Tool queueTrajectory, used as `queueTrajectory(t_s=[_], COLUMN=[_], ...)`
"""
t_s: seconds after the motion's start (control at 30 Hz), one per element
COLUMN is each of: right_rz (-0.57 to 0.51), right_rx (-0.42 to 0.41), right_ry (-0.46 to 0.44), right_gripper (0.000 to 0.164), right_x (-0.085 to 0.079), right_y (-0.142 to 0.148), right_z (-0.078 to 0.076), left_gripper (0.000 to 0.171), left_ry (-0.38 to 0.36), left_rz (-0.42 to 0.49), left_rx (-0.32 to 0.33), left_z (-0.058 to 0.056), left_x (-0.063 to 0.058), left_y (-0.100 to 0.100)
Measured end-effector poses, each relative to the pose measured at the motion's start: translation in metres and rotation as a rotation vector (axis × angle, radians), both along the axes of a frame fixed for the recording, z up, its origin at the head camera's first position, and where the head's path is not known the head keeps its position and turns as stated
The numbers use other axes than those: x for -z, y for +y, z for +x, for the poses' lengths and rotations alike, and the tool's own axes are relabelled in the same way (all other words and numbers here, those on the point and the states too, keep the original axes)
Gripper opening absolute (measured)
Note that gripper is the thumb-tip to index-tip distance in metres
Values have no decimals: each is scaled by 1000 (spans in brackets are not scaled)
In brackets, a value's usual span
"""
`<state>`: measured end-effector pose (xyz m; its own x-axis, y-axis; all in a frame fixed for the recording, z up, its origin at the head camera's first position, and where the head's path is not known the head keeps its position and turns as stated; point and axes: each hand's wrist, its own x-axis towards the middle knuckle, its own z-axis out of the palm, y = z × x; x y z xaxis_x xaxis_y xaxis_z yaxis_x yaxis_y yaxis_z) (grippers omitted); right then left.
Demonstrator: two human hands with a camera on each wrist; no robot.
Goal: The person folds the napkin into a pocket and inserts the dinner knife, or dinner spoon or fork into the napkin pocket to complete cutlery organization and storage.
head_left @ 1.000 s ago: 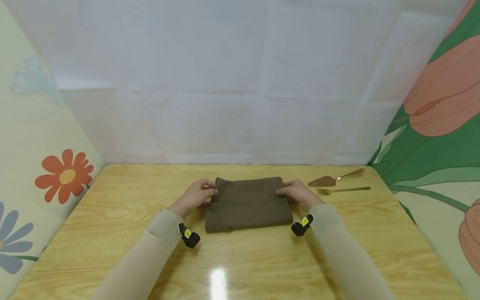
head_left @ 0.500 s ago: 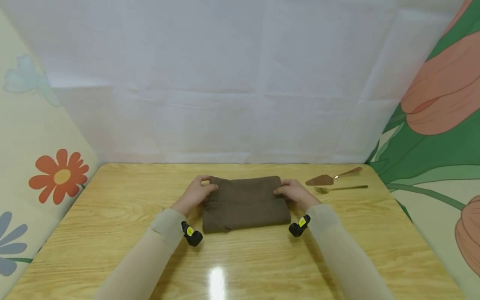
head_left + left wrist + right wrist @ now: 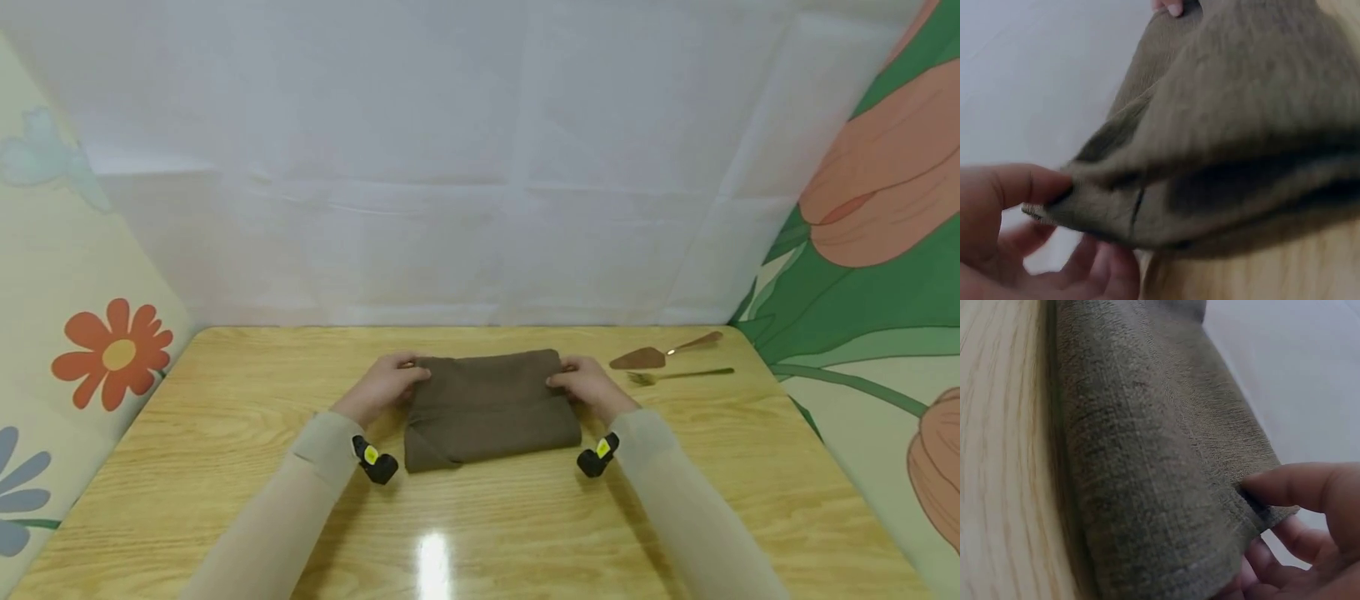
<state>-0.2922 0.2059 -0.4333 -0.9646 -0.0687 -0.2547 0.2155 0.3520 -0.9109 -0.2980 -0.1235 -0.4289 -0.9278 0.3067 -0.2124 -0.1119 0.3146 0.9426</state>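
Note:
A dark brown folded cloth (image 3: 491,408) lies at the middle of the wooden table, its near part rolled or folded thicker. My left hand (image 3: 381,387) pinches its far left corner between thumb and fingers. On the opposite side, my right hand (image 3: 592,388) grips the far right corner. Up close in the left wrist view, the cloth (image 3: 1260,81) shows loose layers with a dark gap between them. In the right wrist view, the thumb presses on the cloth's edge (image 3: 1222,425) with fingers beneath. The cloth's underside is hidden.
A cake server (image 3: 639,358) with a brown handle lies at the far right of the table (image 3: 225,433). Just in front of it is a thin fork (image 3: 682,375). A white sheet (image 3: 375,167) hangs behind the table, with flower-patterned panels on both sides.
My left hand has shifted the cloth's far left corner slightly outward and flatter. The right hand keeps its grip almost in place. The head view has turned a little.

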Motion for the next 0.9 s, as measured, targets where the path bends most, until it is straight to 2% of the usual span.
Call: queueTrajectory(t_s=[0.17,0.33,0.47,0.57,0.73,0.9], right_rz=[17,-33,-114,-179,-193,-168], right_rx=[-35,-74,-74,-85,-104,-158], right_ry=[29,52,41,22,31,80], right_gripper=[11,16,37,53,52,60], right_x=[-2,-3,-1,3,5,2], right_y=[3,6,7,8,9,11], right_z=[3,5,4,2,0,0], left_gripper=[38,30,21,16,14,14], left_ry=[48,146,212,231,264,292], left_rz=[-27,-37,-48,-60,-45,-19], left_rx=[140,221,233,225,207,218], left_z=[2,3,5,7,8,9], left_x=[-2,0,3,5,11,15], left_y=[-8,-15,-17,-16,-16,-17])
